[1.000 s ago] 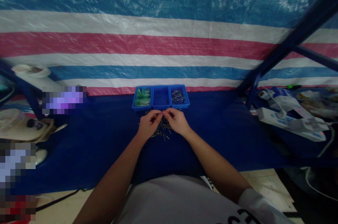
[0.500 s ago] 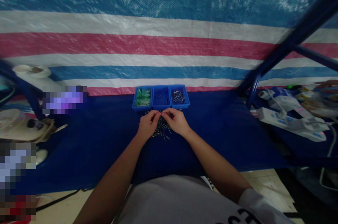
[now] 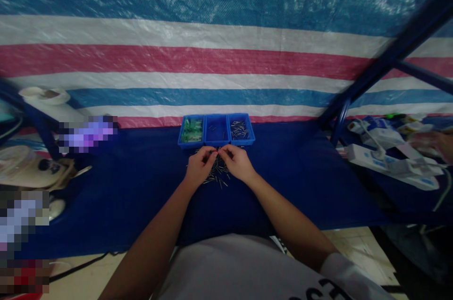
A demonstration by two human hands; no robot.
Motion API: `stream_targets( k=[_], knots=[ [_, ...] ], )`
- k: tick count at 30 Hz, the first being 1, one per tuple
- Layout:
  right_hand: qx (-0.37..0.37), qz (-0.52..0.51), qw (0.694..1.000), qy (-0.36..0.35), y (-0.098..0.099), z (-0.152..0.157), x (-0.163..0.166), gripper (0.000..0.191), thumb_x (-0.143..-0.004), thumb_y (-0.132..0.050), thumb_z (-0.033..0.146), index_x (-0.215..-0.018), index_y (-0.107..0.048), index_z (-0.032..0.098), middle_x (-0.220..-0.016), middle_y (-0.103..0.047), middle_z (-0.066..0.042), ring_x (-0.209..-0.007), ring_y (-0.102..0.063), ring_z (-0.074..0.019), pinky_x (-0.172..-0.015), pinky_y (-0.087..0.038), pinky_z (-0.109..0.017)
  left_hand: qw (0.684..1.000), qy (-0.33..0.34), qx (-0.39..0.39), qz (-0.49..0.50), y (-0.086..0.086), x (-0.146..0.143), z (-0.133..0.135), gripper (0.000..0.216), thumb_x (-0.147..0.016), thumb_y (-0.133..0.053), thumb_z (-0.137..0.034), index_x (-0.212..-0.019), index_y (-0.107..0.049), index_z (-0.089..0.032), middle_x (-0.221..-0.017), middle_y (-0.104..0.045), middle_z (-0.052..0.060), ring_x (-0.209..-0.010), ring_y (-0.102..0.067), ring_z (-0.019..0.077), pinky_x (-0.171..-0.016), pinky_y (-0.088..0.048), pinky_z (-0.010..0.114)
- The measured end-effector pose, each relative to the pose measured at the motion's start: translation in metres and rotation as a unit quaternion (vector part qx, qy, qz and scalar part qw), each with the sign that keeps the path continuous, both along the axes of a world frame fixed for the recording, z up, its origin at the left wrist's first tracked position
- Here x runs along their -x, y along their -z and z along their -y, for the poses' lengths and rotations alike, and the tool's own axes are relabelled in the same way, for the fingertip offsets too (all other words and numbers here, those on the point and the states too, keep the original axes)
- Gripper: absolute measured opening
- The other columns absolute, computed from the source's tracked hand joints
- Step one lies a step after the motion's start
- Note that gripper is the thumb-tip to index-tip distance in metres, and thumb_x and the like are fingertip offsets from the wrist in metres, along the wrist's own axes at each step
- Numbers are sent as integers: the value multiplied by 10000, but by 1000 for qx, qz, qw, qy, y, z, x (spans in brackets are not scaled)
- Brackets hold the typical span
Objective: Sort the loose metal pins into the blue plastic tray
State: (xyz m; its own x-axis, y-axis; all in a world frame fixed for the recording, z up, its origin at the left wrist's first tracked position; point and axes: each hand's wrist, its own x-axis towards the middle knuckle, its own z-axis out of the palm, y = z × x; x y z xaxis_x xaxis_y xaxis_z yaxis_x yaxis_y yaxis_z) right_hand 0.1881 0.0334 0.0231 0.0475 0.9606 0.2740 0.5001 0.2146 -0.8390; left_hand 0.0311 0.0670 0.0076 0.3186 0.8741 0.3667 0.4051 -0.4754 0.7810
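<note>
Head | left hand (image 3: pixel 198 168), right hand (image 3: pixel 238 164): fingers pinched together over metal pins (image 3: pixel 220 178) | shirt lettering (image 3: pixel 320 289) unreadable

Blue tray (image 3: pixel 216 142), blue-white-pink striped tarp (image 3: pixel 198 54)

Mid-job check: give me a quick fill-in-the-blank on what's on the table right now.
The left hand and right hand meet over a pile of metal pins on the ____ cloth.
The tray behind them has ____ compartments.
The green parts lie in its ____ compartment.
Missing: blue; three; left.
</note>
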Motion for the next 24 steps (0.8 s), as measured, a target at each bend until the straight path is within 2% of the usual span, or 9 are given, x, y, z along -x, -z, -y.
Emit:
stream_targets(
  k=[13, 19, 24],
  knots=[
    [6, -4, 1000, 11, 1, 0, 0, 269, -892, -512, 355, -774, -672, 174, -654, -639, -10, -585, -544, -124, -553, -390, -228, 1000, 22, 2, -8, 2, 0, -1, 223, -876, -519, -373, -920, -631, -185, -551, -524, -54, -477, -472, 78, -490, -368, 190],
    [-20, -30, 999, 10, 3, -1, 1, 153, -849, -582, 300, -879, -684, 190, -798, -688, -33, -680, -603, -142, -621, -451, -244, 1000, 18, -6, -24, -1, 0, 0, 268, -913, -440, -367, -842, -613, -175, -571, -541, -42, -515, -499, 88, -526, -379, 202],
    [-42, -15, 999, -13, 3, 0, 1, 140, -854, -584, 277, -902, -687, 196, -842, -687, -46, -715, -607, -148, -628, -458, -249, 999, 9, -22, -39, -1, 1, -1, 335, -922, -423, -372, -703, -575, -169, -579, -524, -36, -540, -490, 92, -548, -369, 210]
  ],
)
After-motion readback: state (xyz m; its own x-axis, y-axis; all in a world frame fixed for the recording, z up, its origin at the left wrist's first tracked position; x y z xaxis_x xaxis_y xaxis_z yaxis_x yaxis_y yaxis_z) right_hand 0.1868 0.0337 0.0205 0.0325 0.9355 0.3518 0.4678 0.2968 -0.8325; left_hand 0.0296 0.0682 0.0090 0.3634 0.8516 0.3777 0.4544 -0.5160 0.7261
